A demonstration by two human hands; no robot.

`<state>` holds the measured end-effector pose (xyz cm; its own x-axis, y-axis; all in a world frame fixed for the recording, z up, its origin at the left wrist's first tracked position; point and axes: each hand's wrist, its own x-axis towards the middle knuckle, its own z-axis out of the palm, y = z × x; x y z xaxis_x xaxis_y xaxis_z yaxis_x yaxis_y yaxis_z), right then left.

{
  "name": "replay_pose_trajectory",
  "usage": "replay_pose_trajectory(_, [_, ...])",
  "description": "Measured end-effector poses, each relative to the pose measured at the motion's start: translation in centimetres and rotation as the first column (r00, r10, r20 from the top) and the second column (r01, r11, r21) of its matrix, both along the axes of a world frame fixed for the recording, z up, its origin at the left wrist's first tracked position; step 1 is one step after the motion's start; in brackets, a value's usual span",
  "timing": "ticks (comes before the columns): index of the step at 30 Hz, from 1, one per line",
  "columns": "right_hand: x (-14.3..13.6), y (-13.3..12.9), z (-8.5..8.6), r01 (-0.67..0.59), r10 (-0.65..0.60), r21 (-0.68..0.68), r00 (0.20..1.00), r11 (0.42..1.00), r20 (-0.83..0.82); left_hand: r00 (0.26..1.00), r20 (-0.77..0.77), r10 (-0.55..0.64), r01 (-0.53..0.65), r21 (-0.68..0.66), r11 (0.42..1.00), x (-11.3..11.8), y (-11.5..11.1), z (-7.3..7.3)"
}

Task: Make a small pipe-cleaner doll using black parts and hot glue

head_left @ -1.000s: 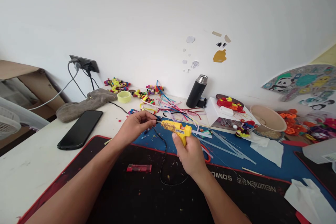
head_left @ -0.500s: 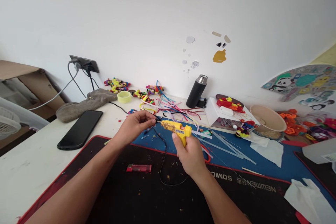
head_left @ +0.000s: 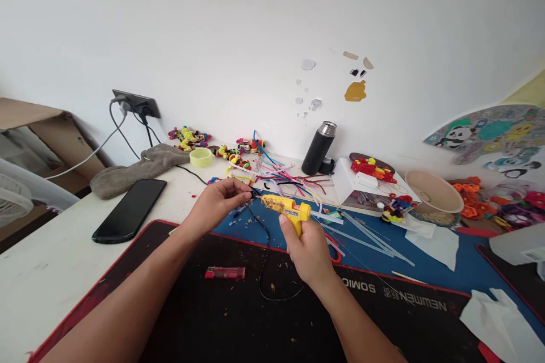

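Observation:
My right hand (head_left: 307, 247) is wrapped round the handle of a yellow hot glue gun (head_left: 283, 206), its front stained brown. A whitish glue stick (head_left: 327, 217) sticks out of the back of the gun. The nozzle points left, at the fingertips of my left hand (head_left: 223, 201). Those fingers are pinched together on a small dark piece (head_left: 254, 194), mostly hidden, too small to name. A black cord (head_left: 267, 238) loops down over the black mat below the gun. Nearer to me lies a red lighter (head_left: 225, 273).
Colourful pipe cleaners (head_left: 289, 176) and small fuzzy figures (head_left: 190, 137) lie along the wall. A black thermos (head_left: 319, 148) stands behind. At left are a phone (head_left: 129, 211) and a piece of driftwood (head_left: 140, 170). Clear glue sticks (head_left: 374, 238) and a bowl (head_left: 434, 191) are at right.

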<state>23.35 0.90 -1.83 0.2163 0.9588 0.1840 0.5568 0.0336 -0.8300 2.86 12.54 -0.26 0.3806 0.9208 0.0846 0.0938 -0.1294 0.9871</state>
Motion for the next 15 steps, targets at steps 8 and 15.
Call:
replay_pose_trajectory(8, [-0.06,-0.01,0.07,-0.011,0.012,-0.005,0.999,1.0,0.03,1.0,-0.008,0.005,-0.005,0.013,1.0,-0.1,-0.05,0.03])
replay_pose_trajectory(15, [-0.08,0.09,0.16,-0.009,0.007,0.022,0.996,1.0,0.087,1.0,-0.028,0.007,-0.006,0.032,0.999,-0.07,-0.13,0.17])
